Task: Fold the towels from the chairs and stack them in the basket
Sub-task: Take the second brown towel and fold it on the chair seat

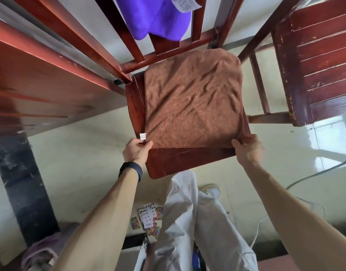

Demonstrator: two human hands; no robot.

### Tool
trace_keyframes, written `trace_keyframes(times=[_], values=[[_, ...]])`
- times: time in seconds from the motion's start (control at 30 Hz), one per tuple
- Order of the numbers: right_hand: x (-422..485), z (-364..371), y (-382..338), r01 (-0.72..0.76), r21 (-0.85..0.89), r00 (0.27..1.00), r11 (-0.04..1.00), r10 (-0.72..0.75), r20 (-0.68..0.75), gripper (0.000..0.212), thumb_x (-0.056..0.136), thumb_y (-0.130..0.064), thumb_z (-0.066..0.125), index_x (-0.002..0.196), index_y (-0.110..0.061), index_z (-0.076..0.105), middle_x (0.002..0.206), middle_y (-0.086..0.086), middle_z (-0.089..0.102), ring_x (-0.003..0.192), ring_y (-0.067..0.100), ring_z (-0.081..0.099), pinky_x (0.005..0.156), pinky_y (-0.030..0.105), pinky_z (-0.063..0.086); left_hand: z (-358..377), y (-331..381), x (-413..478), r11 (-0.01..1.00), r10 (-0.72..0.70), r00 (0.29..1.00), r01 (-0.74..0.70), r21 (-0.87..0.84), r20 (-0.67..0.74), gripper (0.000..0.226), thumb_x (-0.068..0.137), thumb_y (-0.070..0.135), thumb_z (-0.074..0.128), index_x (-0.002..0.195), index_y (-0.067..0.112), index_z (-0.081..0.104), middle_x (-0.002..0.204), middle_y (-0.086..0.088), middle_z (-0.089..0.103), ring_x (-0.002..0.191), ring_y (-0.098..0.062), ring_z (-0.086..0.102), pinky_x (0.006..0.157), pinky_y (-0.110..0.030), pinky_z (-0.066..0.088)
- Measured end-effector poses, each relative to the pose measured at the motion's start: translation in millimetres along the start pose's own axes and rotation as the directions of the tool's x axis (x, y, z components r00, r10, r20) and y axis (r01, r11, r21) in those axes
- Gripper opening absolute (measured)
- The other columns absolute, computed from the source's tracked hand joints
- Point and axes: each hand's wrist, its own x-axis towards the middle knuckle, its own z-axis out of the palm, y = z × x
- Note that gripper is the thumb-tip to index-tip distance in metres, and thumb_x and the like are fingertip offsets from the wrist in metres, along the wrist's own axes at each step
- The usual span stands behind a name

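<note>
- Brown towel [193, 98] spread flat and wrinkled over the seat of a red wooden chair [187, 159], covering most of it, with bare wood along the seat's left side and front.
- Left hand [136, 151] at the towel's near left corner, thumb and fingers pinching the cloth just below a small white tag [142, 136] sewn to that corner.
- Dark wristband [132, 170] on the left wrist.
- Right hand [248, 151] at the towel's near right corner, slightly blurred, thumb lying on top of the cloth and the other fingers curled round the edge.
- Hands well apart, one at each near corner, with the towel's front edge stretched straight between them and the rest of the cloth reaching away toward the chair back.
- Purple towel [158, 18] draped over the slats of the same chair's back, hanging above the brown one's far edge, with a white printed label [184, 3] at its top.
- Second chair [320, 61], darker and scuffed, just to the right.
- Wooden table [41, 90] to the left, its edge near the chair's left side.
- Pale tiled floor [80, 163] below, with scattered playing cards [148, 218] beside the person's light trousers [187, 222].
- Thin cable [314, 175] trailing over the floor on the right.
- Pinkish cloth [45, 249] bunched at the lower left, too blurred to tell more.
</note>
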Motion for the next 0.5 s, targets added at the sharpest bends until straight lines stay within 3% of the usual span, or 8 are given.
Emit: trace_keyframes(times=[0.17,0.27,0.33,0.43,0.5], values=[[-1,6,-5,-0.061,-0.074,0.998,0.995,0.062,0.010,0.038,0.089,-0.030,0.066,0.117,-0.006,0.057,0.111,0.018,0.066,0.108,0.037,0.059,0.090,0.037,0.045,5,7,-6,0.992,0.021,1.000,-0.021,0.125,0.000,0.031,0.080,0.033,0.078,0.103,0.014,0.072,0.106,-0.007,0.074,0.101,-0.028,0.067,0.083,-0.029,0.049],[-1,5,-7,-0.074,-0.075,0.996,0.994,0.078,0.049,0.033,0.089,-0.032,0.064,0.112,-0.009,0.064,0.102,0.014,0.069,0.099,0.034,0.062,0.080,0.031,0.042,4,11,-6,0.993,-0.018,1.000,0.020,0.119,-0.019,0.024,0.082,0.034,0.074,0.099,0.017,0.070,0.104,-0.005,0.072,0.101,-0.028,0.066,0.083,-0.028,0.048],[-4,-1,-6,-0.088,-0.053,0.993,0.995,0.092,0.079,0.028,0.088,-0.037,0.064,0.108,-0.016,0.066,0.093,0.006,0.067,0.089,0.027,0.061,0.080,0.028,0.043,1,7,-5,0.998,-0.053,0.998,0.052,0.020,0.036,0.017,0.083,0.034,0.074,0.090,0.022,0.064,0.095,-0.002,0.074,0.091,-0.023,0.070,0.082,-0.031,0.054],[-14,-19,-1,-0.216,0.310,0.972,0.926,0.173,0.161,0.027,0.088,-0.030,0.070,0.108,-0.013,0.065,0.082,0.004,0.069,0.070,0.016,0.068,0.074,0.036,0.059,-15,11,-17,0.965,-0.076,0.982,0.116,-0.236,0.173,0.017,0.088,0.024,0.073,0.095,0.017,0.059,0.087,-0.006,0.076,0.072,-0.016,0.070,0.063,-0.028,0.052],[-28,-41,-4,-0.263,0.515,0.962,0.816,0.179,0.208,0.015,0.091,-0.017,0.071,0.098,-0.005,0.065,0.075,0.009,0.065,0.057,0.008,0.065,0.061,0.023,0.058,-33,25,-31,0.938,-0.062,0.980,0.123,-0.324,0.191,0.021,0.087,0.021,0.075,0.100,0.013,0.060,0.083,-0.005,0.075,0.065,-0.012,0.066,0.063,-0.025,0.049]])
